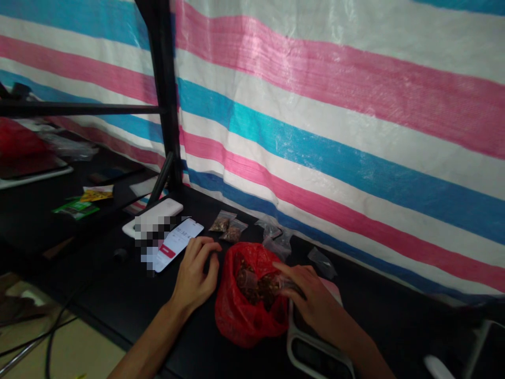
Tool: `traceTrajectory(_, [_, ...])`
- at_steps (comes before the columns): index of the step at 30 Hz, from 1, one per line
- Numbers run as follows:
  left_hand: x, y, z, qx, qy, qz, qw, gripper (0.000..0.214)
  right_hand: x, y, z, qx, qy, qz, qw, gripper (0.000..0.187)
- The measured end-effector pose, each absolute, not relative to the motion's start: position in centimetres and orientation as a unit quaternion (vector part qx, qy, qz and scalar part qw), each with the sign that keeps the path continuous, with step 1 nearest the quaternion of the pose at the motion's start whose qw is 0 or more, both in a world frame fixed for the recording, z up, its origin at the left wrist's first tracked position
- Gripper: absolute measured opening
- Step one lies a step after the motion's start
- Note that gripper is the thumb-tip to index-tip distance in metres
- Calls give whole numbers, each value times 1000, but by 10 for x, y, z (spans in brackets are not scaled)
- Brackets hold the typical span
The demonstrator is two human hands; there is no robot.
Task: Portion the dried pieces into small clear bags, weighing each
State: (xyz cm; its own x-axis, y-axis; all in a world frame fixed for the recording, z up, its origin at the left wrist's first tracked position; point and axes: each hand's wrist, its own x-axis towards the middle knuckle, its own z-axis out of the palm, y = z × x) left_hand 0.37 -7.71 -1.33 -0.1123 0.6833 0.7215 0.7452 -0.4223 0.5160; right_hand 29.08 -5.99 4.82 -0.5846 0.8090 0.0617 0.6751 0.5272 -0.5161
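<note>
Left hand (195, 276) rests on the black tabletop (118, 300), fingers loosely curled, holding nothing, just beside the crinkled red plastic bag (244, 316) of brown bits. Right hand (311, 300) pinches a small clear plastic pouch (286, 284) at the bag's mouth, above the white digital scale (315, 352).

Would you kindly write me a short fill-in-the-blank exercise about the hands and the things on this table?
1. The open plastic bag of brown pieces between the two hands is ____ in colour.
2. The left hand rests on the ____ table, beside a phone.
3. Under the right hand stands a white weighing ____.
4. The tarp behind is striped white, blue and ____.

Missing words: red; black; scale; pink.
</note>
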Motion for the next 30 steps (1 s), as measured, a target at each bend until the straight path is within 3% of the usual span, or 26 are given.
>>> traceTrajectory(6, [3, -76, -14, -674, -530, -514, 33, 18, 334, -65, 56, -514, -787, 297, 169, 48])
traceTrajectory(12, [4, -74, -14, -683, -522, -509, 45, 17, 372, -73, 58, -478, -815, 292, 146, 56])
traceTrajectory(21, [3, -72, -12, -669, -536, -512, 55, 14, 401, -60, 24, -485, -765, 225, 359, 55])
traceTrajectory(30, [2, -71, -11, -669, -539, -507, 73, 13, 402, -58, 22, -488, -731, 176, 444, 48])
